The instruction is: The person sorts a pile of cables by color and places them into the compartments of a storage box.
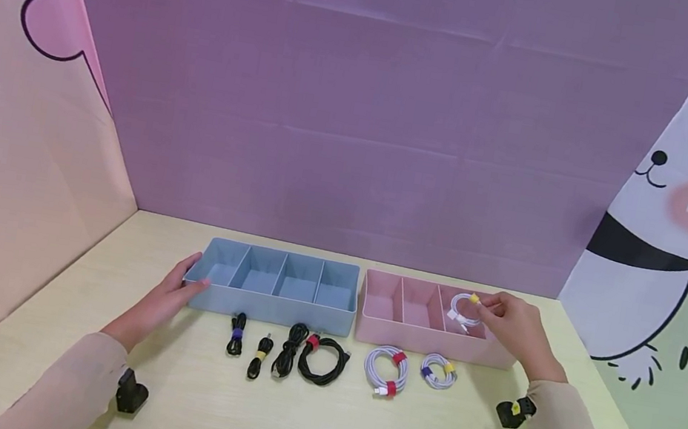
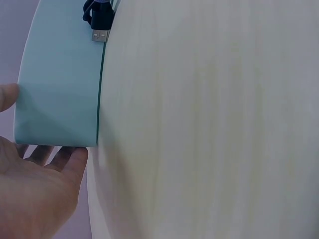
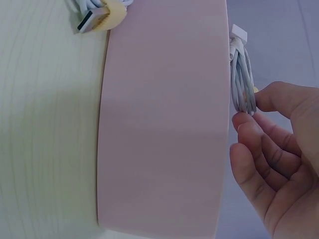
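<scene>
My right hand [image 1: 518, 330] pinches a coiled white charging cable [image 1: 456, 309] with a yellow tie, over the right part of a pink divided box [image 1: 432, 342]. In the right wrist view the coil [image 3: 242, 79] hangs between thumb and fingertips just above the box's rim, its white plug pointing up. My left hand [image 1: 173, 290] grips the left end of a blue divided box [image 1: 275, 310], thumb at the rim and fingers against the end wall [image 2: 55, 134]. No contents show in the blue compartments. The hand hides the pink box's right end.
Before the blue box lie several coiled black cables, among them one with a purple tie [image 1: 235, 342] and a larger loop with a red tie [image 1: 327, 379]. Two white coils, one with red ties [image 1: 368, 366] and one smaller [image 1: 426, 377], lie before the pink box. A purple backdrop [image 1: 359, 119] stands behind.
</scene>
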`<state>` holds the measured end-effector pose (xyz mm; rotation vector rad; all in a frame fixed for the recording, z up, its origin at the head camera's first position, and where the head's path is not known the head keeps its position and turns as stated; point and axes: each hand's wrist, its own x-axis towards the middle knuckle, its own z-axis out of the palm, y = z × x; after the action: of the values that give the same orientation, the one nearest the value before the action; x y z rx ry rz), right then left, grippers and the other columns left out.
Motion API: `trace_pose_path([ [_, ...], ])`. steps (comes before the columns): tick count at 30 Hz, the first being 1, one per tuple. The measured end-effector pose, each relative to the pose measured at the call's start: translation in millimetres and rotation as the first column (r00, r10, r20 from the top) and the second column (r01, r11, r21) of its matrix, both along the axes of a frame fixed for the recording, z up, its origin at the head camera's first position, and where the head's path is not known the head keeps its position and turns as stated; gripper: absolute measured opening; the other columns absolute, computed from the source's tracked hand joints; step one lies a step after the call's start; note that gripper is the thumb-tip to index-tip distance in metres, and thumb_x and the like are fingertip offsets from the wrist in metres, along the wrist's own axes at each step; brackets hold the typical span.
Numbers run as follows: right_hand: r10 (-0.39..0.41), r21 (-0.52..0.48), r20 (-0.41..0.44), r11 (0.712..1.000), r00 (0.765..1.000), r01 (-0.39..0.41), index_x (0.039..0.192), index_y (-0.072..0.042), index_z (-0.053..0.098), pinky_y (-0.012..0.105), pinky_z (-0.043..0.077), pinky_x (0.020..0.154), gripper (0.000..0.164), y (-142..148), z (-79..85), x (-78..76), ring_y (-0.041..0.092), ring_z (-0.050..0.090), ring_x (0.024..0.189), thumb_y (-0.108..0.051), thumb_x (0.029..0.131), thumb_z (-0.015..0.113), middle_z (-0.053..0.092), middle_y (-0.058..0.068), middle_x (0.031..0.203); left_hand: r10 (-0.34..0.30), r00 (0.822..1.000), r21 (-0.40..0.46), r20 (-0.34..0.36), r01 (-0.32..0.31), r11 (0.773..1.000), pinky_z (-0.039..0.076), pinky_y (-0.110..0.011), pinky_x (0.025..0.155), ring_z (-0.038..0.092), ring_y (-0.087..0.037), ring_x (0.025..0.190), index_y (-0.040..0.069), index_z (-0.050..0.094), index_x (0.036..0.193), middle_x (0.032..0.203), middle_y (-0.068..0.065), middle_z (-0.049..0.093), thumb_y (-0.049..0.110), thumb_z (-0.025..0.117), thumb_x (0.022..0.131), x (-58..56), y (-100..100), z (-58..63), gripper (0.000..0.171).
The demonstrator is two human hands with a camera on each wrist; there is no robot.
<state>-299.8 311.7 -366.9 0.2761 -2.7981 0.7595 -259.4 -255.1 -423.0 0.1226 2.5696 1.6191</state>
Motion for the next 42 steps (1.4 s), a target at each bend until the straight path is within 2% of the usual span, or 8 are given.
trace_pose_path([
  [11, 0.005, 0.003, 0.032, 1.0, 0.999, -0.005, 0.1, -0.001, 0.069, 0.033, 0.049, 0.065, 0.019, -0.1, -1.5, -2.2, 0.022, 0.061, 0.076, -0.02, 0.096, 0.067, 0.069, 0.006, 0.082, -0.001, 1.0, -0.003, -0.002, 0.001, 1.0, 0.011, -0.069, 0.113, 0.003, -0.052, 0.147, 0.014, -0.007, 0.161, 0.165, -0.023, -0.007, 0.053, 0.047, 0.103, -0.5, -0.4, -0.7, 0.089],
  [21, 0.02, 0.058, -0.016, 0.998, 1.0, -0.019, 0.1, 0.003, 0.07, 0.039, 0.052, 0.069, 0.023, -0.5, 0.5, -2.1, 0.024, 0.063, 0.076, -0.018, 0.095, 0.064, 0.071, 0.011, 0.085, 0.002, 1.0, -0.002, -0.008, -0.002, 1.0, 0.011, -0.068, 0.114, 0.002, -0.052, 0.147, 0.012, -0.006, 0.161, 0.164, -0.024, -0.006, 0.052, 0.047, 0.104, -0.1, 0.0, 0.7, 0.088],
  [26, 0.03, 0.055, -0.021, 0.998, 0.999, -0.029, 0.098, 0.002, 0.07, 0.04, 0.052, 0.071, 0.021, -1.1, 1.3, -0.6, 0.025, 0.063, 0.077, -0.018, 0.095, 0.064, 0.071, 0.01, 0.085, 0.002, 1.0, -0.002, -0.013, -0.002, 1.0, 0.011, -0.068, 0.114, 0.003, -0.052, 0.147, 0.011, -0.006, 0.161, 0.164, -0.024, -0.006, 0.052, 0.047, 0.104, 0.1, 0.0, 1.3, 0.088],
  [32, 0.037, 0.052, -0.019, 0.998, 0.999, -0.036, 0.099, 0.002, 0.07, 0.038, 0.052, 0.07, 0.019, -1.0, 0.8, 0.0, 0.023, 0.063, 0.076, -0.016, 0.095, 0.065, 0.071, 0.008, 0.084, 0.008, 1.0, -0.01, 0.013, -0.007, 1.0, 0.01, -0.069, 0.114, 0.002, -0.051, 0.147, 0.014, -0.008, 0.161, 0.165, -0.023, -0.008, 0.054, 0.046, 0.103, -1.0, 1.0, 2.5, 0.089],
  [42, 0.045, 0.04, -0.035, 0.998, 0.998, -0.043, 0.101, 0.001, 0.071, 0.038, 0.052, 0.07, 0.019, -1.1, 0.8, 4.7, 0.021, 0.063, 0.076, -0.016, 0.094, 0.067, 0.071, 0.005, 0.084, 0.0, 1.0, -0.006, 0.004, 0.0, 1.0, 0.012, -0.068, 0.114, 0.003, -0.052, 0.147, 0.012, -0.007, 0.161, 0.164, -0.024, -0.007, 0.052, 0.046, 0.104, -0.6, 0.3, 1.3, 0.088],
])
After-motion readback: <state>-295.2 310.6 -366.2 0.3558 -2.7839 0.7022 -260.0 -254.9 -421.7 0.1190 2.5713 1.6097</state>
